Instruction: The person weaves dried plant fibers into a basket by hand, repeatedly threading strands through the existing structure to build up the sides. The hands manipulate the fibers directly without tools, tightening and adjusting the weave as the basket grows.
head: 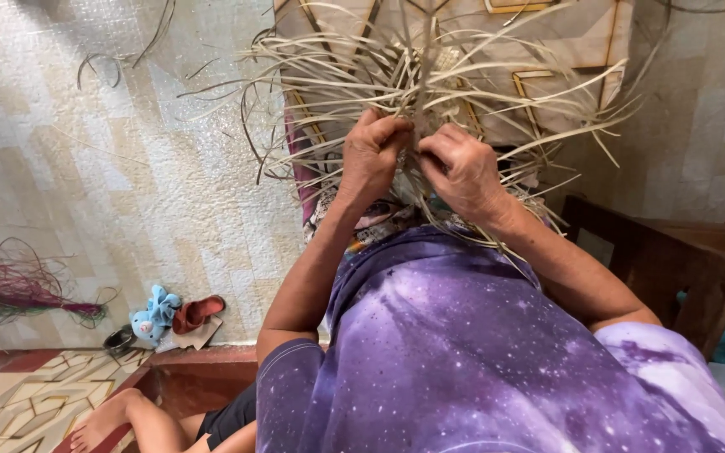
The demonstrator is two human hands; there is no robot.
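strips (463, 75): dry matt pale fibre | floor (127, 193): glossy tile | chair (656, 260): dark wood, smooth

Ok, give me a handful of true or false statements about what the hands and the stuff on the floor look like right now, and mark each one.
1. Both hands work in a bundle of pale strips. True: the left hand and right hand grip it close together.
2. The strips are bright green. False: they are pale straw-coloured.
3. A bunch of purple strands lies on the floor at the left. True.
4. The person wears a plain white shirt. False: the shirt is purple with pale speckles.
5. A blue soft toy lies beside a red slipper. True.
6. The right hand rests on the wooden chair. False: it is in the strips.
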